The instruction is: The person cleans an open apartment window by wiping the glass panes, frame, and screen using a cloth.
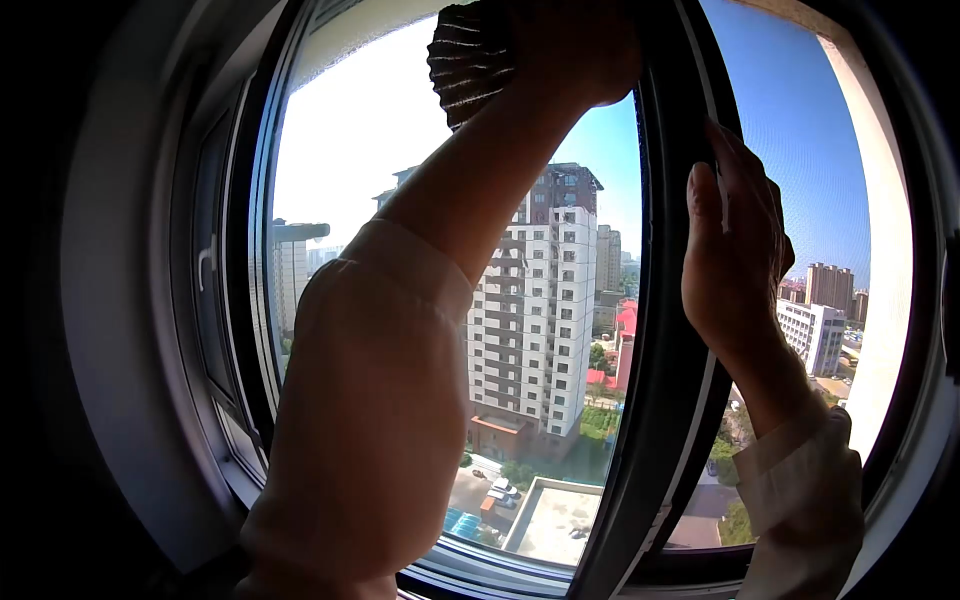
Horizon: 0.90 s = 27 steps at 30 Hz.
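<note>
My left arm stretches up across the glass pane (400,300) from the lower left. At the top, my left hand (580,50) is dark against the light, and its fingers are hard to make out. It holds a dark ribbed cloth (468,65) against the upper part of the glass. My right hand (735,250) grips the edge of the black window frame (660,300), with its thumb upright on the near face and the fingers reaching up along the edge. A pale sleeve covers each upper forearm.
To the left is another window section with a handle (207,262). A screened opening (800,130) lies to the right of the black frame. Outside, far below, stand a tall apartment block (540,310), a low white building (812,335) and parked cars (502,490).
</note>
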Each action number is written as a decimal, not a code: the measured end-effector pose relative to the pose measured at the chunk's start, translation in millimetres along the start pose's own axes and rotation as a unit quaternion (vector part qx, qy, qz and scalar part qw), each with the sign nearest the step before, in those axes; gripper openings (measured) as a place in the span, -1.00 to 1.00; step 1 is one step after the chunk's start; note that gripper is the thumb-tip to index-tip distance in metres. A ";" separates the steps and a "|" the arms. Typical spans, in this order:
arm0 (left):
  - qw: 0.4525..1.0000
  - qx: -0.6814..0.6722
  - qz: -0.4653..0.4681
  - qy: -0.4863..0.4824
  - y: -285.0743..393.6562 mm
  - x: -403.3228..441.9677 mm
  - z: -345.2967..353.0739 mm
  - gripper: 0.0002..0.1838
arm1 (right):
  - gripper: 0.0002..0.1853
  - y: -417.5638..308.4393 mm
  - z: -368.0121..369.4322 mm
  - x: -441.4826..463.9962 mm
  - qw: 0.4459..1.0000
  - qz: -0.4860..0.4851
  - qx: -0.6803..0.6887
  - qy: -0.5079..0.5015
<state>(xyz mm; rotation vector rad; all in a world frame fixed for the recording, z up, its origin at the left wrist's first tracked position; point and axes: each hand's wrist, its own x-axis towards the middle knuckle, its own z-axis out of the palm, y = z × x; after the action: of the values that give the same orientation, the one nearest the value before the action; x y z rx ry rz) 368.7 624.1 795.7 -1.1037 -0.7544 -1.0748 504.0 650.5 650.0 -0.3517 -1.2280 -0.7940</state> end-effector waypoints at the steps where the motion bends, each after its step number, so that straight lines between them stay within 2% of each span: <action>1: 0.999 0.033 0.022 0.001 9.7 -20.5 -4.8 -0.46 | -0.50 4.9 0.5 0.2 1.000 -0.001 0.021 0.014; 2: 0.997 0.067 0.045 0.000 13.9 -42.1 -10.3 -0.46 | -0.52 7.2 1.3 0.8 0.999 0.000 0.043 0.028; 4: 0.992 -0.005 0.110 0.065 32.3 -101.8 -35.8 -0.68 | -0.56 13.2 1.9 1.5 0.997 0.009 0.078 0.019; 5: 0.988 -0.116 0.077 -0.069 42.2 -134.3 -60.4 -0.61 | -0.56 14.2 3.4 4.1 0.995 0.042 0.084 0.018; 6: 0.971 -0.127 0.076 -0.190 60.0 -207.4 -102.5 -0.63 | -0.56 13.5 2.8 7.1 0.993 0.072 0.090 0.016; 7: 0.956 -0.149 0.080 -0.241 71.6 -249.2 -122.2 -0.61 | -0.56 15.6 1.7 7.7 0.993 0.070 0.097 0.015; 9: 0.934 -0.151 0.134 -0.295 74.0 -339.2 -170.5 -0.62 | -0.53 3.3 3.2 12.4 0.989 0.094 0.113 0.006; 10: 0.915 -0.152 0.177 -0.330 86.2 -352.2 -170.7 -0.62 | -0.53 21.1 4.9 6.0 0.988 0.094 0.119 0.003; 12: 0.927 -0.153 0.182 -0.289 68.6 -362.1 -168.8 -0.63 | -0.49 13.2 12.1 9.1 0.992 0.075 0.104 0.008; 14: 0.921 -0.186 0.215 -0.267 40.8 -322.6 -147.5 -0.63 | -0.49 8.7 11.3 11.2 0.990 0.087 0.109 0.005; 17: 0.961 -0.109 0.181 -0.178 2.9 -209.2 -111.3 -0.56 | -0.48 9.0 3.7 15.7 0.983 0.094 0.157 0.014; 18: 0.973 -0.077 0.166 -0.143 -13.9 -169.2 -97.5 -0.54 | -0.56 12.5 2.6 18.2 0.988 0.072 0.132 0.015; 20: 0.986 -0.058 0.147 -0.049 -61.0 -93.9 -64.6 -0.55 | -0.52 41.1 5.5 14.8 0.997 -0.054 0.061 -0.003; 21: 0.983 -0.058 0.170 -0.038 -99.2 -57.5 -52.2 -0.59 | -0.52 40.4 0.3 16.4 0.997 -0.052 0.053 -0.017; 22: 0.989 0.046 0.141 -0.026 -96.4 -65.7 -52.2 -0.46 | -0.52 41.6 -1.1 17.0 0.997 -0.052 0.050 -0.018; 24: 0.998 0.008 0.031 -0.061 -153.5 -18.3 -46.3 -0.46 | -0.70 44.4 -6.7 21.3 0.973 -0.204 -0.093 0.051; 25: 0.991 0.016 0.127 -0.032 -198.1 -13.7 -47.9 -0.55 | -0.70 46.5 -8.5 22.3 0.973 -0.203 -0.096 0.049; 26: 0.975 0.025 0.220 -0.004 -236.1 -24.7 -52.0 -0.64 | -0.70 48.4 -9.6 22.3 0.983 -0.162 -0.082 0.039; 27: 0.987 0.037 0.157 -0.023 -246.2 -54.8 -60.5 -0.61 | -0.69 50.9 -11.1 22.1 0.990 -0.120 -0.068 0.030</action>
<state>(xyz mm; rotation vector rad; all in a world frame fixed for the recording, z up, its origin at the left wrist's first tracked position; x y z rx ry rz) 116.7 563.7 807.3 -1.1422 -0.6264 -0.7525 550.2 670.9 675.5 -0.2901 -1.1754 -1.0922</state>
